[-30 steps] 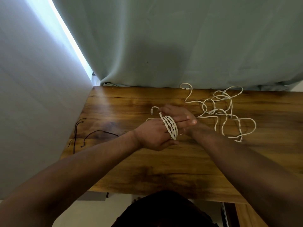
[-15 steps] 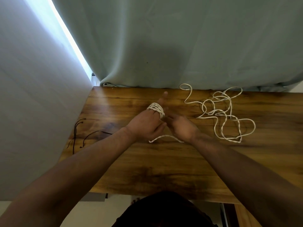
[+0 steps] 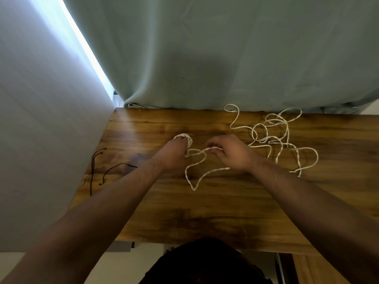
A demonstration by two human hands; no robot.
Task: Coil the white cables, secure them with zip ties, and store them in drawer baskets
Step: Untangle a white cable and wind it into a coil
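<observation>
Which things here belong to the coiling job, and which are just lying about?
Job: white cable coil round left hand; strand pinched by right hand; loose white cable tangle.
Lying about: thin black strands at table left, possibly zip ties; curtain.

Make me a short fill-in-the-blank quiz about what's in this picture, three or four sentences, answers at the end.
1. The left hand has white cable wound around its ___.
2. The right hand pinches a strand that leads to the ___ hand.
3. The loose tangle lies on the ___ table.
4. The thin dark cords lie on the table's ___ side.
Answers: fingers, left, wooden, left.
</observation>
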